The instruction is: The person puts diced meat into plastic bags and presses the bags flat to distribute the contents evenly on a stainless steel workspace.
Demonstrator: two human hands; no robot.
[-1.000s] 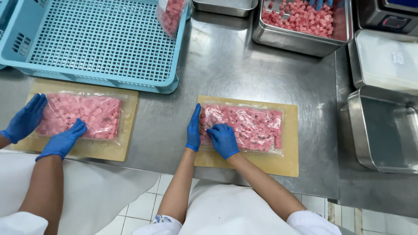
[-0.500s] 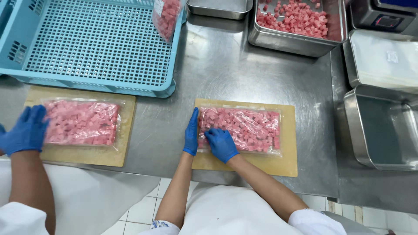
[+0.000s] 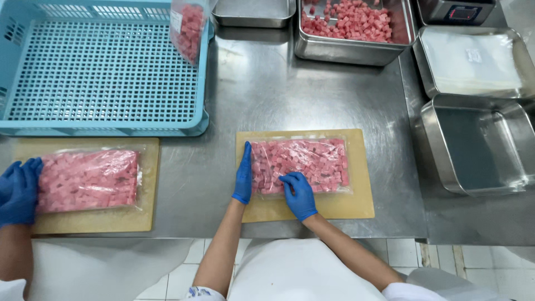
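Stainless steel table (image 3: pixel 262 95), white tile floor below. Blue perforated crate (image 3: pixel 106 72) top left, metal tray of pink cubes (image 3: pixel 351 28) top centre, empty steel pans at right. Clear bag of pink cubes (image 3: pixel 304 164) flat on wooden board (image 3: pixel 334 206), centre. Left hand (image 3: pixel 243 174) edge-on vs bag's left end, fingers straight. Right hand (image 3: pixel 299 194) palm down on bag's lower left, fingers spread, pressing, not gripping. Co-worker's gloved hands (image 3: pixel 19 190) at 2nd bag, far left.
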